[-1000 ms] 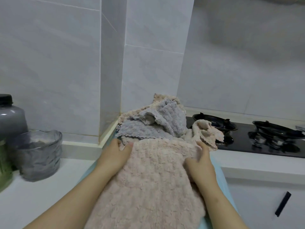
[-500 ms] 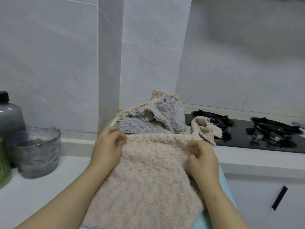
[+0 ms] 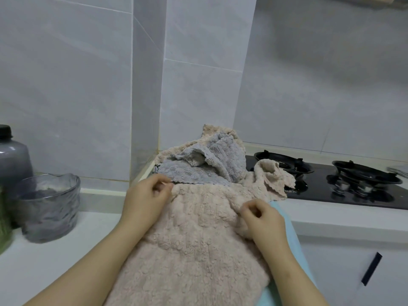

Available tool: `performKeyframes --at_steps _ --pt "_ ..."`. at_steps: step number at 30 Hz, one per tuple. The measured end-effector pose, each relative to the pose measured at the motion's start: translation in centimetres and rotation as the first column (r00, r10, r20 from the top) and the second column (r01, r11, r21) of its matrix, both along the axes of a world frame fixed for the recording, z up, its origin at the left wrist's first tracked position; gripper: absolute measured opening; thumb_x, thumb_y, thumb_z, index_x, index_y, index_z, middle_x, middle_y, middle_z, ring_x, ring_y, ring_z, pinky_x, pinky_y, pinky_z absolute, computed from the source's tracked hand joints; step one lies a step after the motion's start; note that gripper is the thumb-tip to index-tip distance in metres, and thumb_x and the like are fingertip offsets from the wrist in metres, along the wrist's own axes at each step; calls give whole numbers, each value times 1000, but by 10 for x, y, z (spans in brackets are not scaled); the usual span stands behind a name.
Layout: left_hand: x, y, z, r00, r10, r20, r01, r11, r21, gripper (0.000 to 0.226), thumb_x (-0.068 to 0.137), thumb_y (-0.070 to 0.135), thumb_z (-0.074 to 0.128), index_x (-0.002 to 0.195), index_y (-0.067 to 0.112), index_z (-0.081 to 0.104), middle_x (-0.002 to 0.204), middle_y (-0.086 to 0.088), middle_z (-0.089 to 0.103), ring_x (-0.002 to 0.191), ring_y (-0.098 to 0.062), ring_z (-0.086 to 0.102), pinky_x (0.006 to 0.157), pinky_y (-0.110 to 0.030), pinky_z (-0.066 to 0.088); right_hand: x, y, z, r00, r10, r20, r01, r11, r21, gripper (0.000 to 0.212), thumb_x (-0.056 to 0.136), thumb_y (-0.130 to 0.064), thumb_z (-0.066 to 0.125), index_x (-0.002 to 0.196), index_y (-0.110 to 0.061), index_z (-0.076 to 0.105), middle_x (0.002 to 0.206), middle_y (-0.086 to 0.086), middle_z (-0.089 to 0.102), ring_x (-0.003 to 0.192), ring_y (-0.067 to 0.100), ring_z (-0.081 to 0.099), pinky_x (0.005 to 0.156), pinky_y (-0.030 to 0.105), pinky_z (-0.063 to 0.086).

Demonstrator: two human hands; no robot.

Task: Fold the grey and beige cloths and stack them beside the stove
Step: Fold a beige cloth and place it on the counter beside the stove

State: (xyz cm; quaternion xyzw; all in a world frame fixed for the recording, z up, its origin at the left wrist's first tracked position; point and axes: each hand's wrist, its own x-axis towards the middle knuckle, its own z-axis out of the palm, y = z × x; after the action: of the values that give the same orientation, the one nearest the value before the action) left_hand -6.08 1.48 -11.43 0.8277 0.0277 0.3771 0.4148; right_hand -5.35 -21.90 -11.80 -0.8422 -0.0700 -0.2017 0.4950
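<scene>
Hands gripped the far edge of a beige cloth [image 3: 194, 244] that lay spread on the bench [image 3: 55, 250], over a light blue mat [image 3: 292, 235], and ran from the near edge toward the back corner. The left hand [image 3: 148, 202] was at the cloth's far left corner, its fingers [image 3: 162, 183] curled and pinching the hem. The right hand [image 3: 262, 219] was at the far right edge, its fingers [image 3: 251, 206] likewise curled and pinching a raised fold of the same cloth. Just behind the held edge, in the back corner of the bench against the tiled wall, a grey cloth [image 3: 205, 166] sat crumpled on further beige fabric. One crumpled beige piece [image 3: 273, 177] spilled rightward over the left edge of the black stove [image 3: 331, 188], beside its left burner. At the left side of the bench stood a glass bowl [image 3: 50, 206] with a dark bottle [image 3: 13, 155] behind it, both well apart from the cloths. A dark handle [image 3: 372, 271] showed on the cabinet front below the stove
</scene>
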Motion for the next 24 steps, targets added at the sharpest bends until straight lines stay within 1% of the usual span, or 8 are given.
performKeyframes --at_steps 3,5,9,12,14,18,21,24 --pt "2 0 3 999 -38 -30 22 908 -418 13 81 26 70 89 27 59 67 0 49 59 -18 46 55 -26 36 3 3 3 997 -36 -61 54 947 317 20 80 -20 69 74 -19 50 70 0 50 60 20 52 51 25 51" --pt "0 3 5 978 -83 -191 -30 851 -524 24 81 33 70 98 23 56 82 -6 57 68 -22 50 57 -28 35 5 3 0 987 5 -162 54 931 362 26 79 -29 71 95 -25 50 83 6 57 68 25 59 60 37 55" --pt "-11 2 8 867 113 -486 -36 986 166 44 84 54 55 113 21 53 95 -2 65 80 -18 53 67 -28 40 1 2 0 961 100 -257 -56 983 173 32 85 -32 65 114 -28 51 86 7 64 59 13 60 52 17 46" --pt "-16 1 12 834 -2 -552 127 974 188 25 84 50 58 98 29 60 81 3 68 66 -11 57 57 -22 42 0 3 0 970 118 -212 -104 992 78 8 86 -22 63 94 -22 65 62 -4 60 50 12 51 47 17 41" --pt "-18 6 16 858 -92 -506 197 968 158 11 81 35 68 87 35 60 74 9 60 70 -10 56 57 -17 38 1 3 1 991 85 -108 -79 995 56 16 84 -11 63 77 -25 66 60 -5 57 57 11 49 54 18 39" --pt "-20 13 23 966 -137 -218 163 981 108 31 82 7 64 72 36 56 73 16 58 70 -4 51 60 -7 34 -3 1 9 984 -60 168 38 990 134 35 79 2 61 63 -29 60 62 -8 56 64 5 47 58 11 36" --pt "-21 14 25 997 -30 69 17 983 181 36 76 -8 48 64 26 47 72 7 55 69 -13 46 62 -10 33 -7 -1 11 894 -207 397 175 978 116 37 80 2 56 68 -33 60 73 -22 58 84 13 45 72 4 34" --pt "-17 13 20 971 15 239 -111 914 391 24 69 7 36 59 17 56 77 1 61 75 -22 46 63 -27 35 -1 0 6 827 -247 505 291 957 -10 25 82 -8 50 88 -21 70 90 -18 66 86 18 42 73 1 28"
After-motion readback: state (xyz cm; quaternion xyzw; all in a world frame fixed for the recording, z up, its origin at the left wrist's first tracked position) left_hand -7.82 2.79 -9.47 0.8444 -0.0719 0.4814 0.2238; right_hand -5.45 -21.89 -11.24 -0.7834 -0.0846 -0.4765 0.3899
